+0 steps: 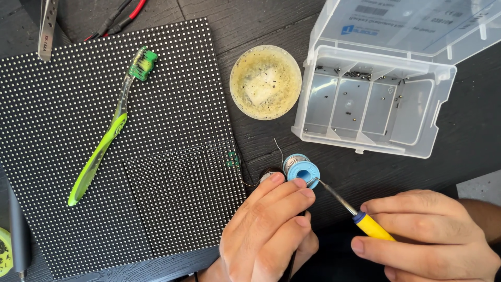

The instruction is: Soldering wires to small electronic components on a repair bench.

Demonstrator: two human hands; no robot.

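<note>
My right hand point(430, 237) grips a soldering iron point(365, 222) with a yellow handle; its metal tip touches the blue-cored solder spool point(301, 168). My left hand point(271, 227) lies beside the spool, fingertips against its lower edge, with a thin solder wire running out near the fingers. The spool stands just right of a black dotted LED panel point(78, 172). A smaller panel piece point(182, 198) lies on the big panel's lower right corner.
A green toothbrush point(104, 141) lies on the panel. A round tin of yellowish flux point(265, 82) sits above the spool. A clear plastic parts box point(365, 104) with its lid up stands at right. Tweezers point(47, 26) and red and black leads point(122, 15) are at top left.
</note>
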